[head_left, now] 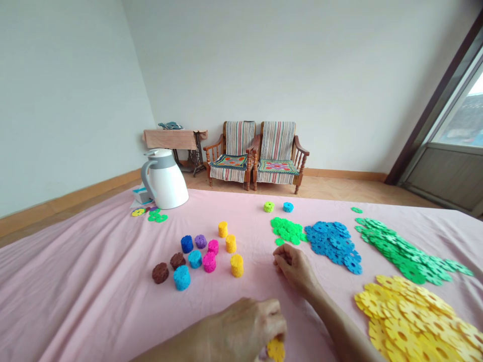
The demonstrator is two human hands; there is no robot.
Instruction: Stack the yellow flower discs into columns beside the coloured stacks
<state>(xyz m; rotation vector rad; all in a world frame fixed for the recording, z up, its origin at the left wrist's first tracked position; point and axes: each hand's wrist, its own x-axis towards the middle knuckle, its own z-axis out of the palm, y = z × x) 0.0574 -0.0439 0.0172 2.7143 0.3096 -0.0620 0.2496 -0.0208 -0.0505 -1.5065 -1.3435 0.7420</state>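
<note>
My left hand [249,324] is near the bottom edge of the view, fingers curled round a yellow flower-shaped disc [276,349]. My right hand [293,266] rests on the pink cloth [94,291] further out, fingers pinched together; what they hold is hidden. It lies just short of the light green disc pile [287,229]. Several stacked disc cylinders stand to the left of the hands: yellow stacks [237,265], pink stacks [209,261], blue stacks [181,277] and brown stacks [160,272].
Loose piles of discs lie to the right: blue [334,244], dark green [403,250], yellow [418,317]. A white jug [165,179] stands at the far left of the cloth. Two wooden armchairs [256,153] and a small table [175,137] stand by the wall.
</note>
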